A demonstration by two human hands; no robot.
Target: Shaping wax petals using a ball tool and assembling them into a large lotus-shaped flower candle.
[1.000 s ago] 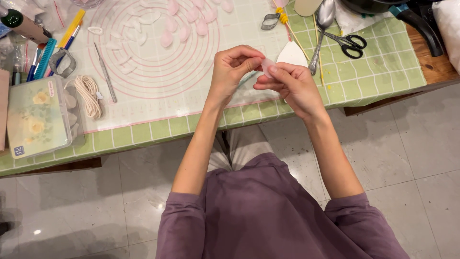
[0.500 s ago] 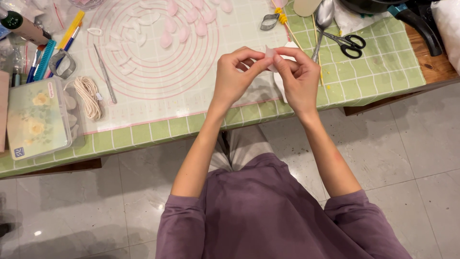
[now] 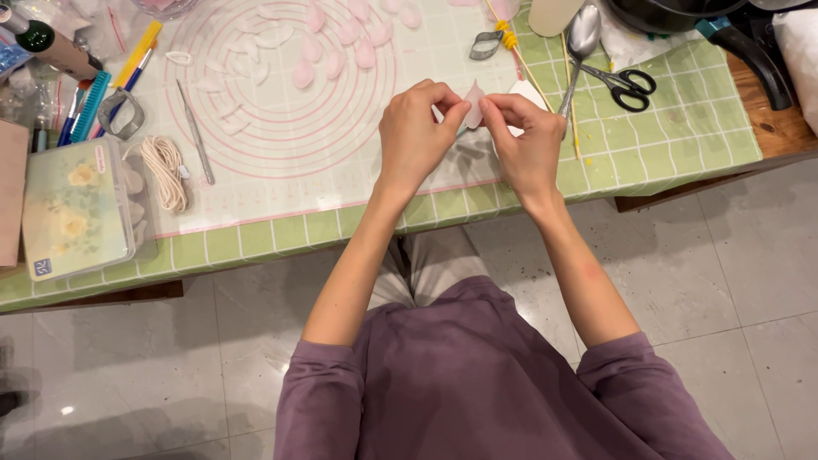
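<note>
A small pale-pink petal (image 3: 474,95) — thin, teardrop-shaped, pointing up — is being held above the bench (image 3: 682,128) over the white ringed mat (image 3: 281,145), with the left hand (image 3: 415,135) and right hand (image 3: 527,140) both pinching it between thumb and fingertips — wrists bending inward, forearms angling up from the lap.

A clear rectangular plastic box (image 3: 77,209) with a pale green lid printed with yellow roses sits at the left end of the green checked tablecloth (image 3: 682,128); a small blue-and-white label marks its near corner. Beyond it, what may be a bottle (image 3: 47,47) lies on its side.
</note>
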